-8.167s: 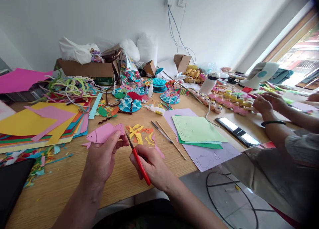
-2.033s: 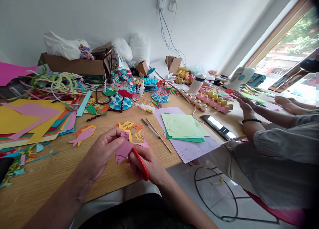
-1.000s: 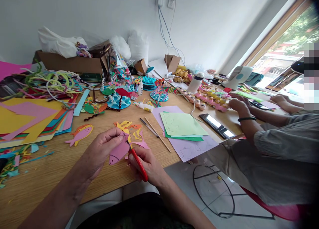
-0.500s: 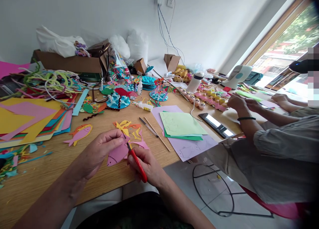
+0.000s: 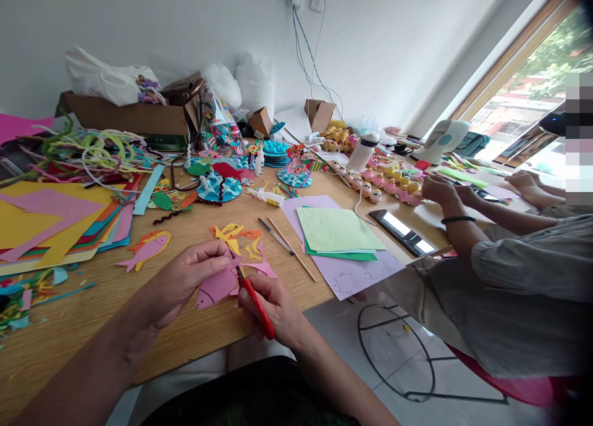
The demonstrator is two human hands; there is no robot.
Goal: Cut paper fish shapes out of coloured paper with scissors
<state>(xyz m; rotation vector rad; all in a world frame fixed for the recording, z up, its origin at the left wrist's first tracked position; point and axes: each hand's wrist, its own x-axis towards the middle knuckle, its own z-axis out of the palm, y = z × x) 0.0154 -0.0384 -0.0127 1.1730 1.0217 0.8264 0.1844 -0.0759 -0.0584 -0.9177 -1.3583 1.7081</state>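
Between thumb and fingers, my left hand (image 5: pixel 199 271) pinches a pink paper fish (image 5: pixel 215 290) by its tail end; its drawn eye and gill line face down to the left. My right hand (image 5: pixel 273 305) is closed round the red handles of a pair of scissors (image 5: pixel 256 307), whose blades meet the paper at the tail. Yellow and pink paper scraps (image 5: pixel 252 247) lie on the table just behind the fish. Left of my left hand rests a finished-looking fish (image 5: pixel 151 250) in pink on yellow and orange paper.
A pen (image 5: pixel 275 236) and a thin wooden stick (image 5: pixel 291 250) lie right of the scraps. Green sheets (image 5: pixel 338 228) sit on purple paper, near a phone (image 5: pixel 402 231). Coloured paper (image 5: pixel 50 216) is stacked at left. Another person's hands (image 5: pixel 445 191) work at right.
The pink fish has shifted very slightly left in my left hand. The scissors stay at its tail, with little other movement.
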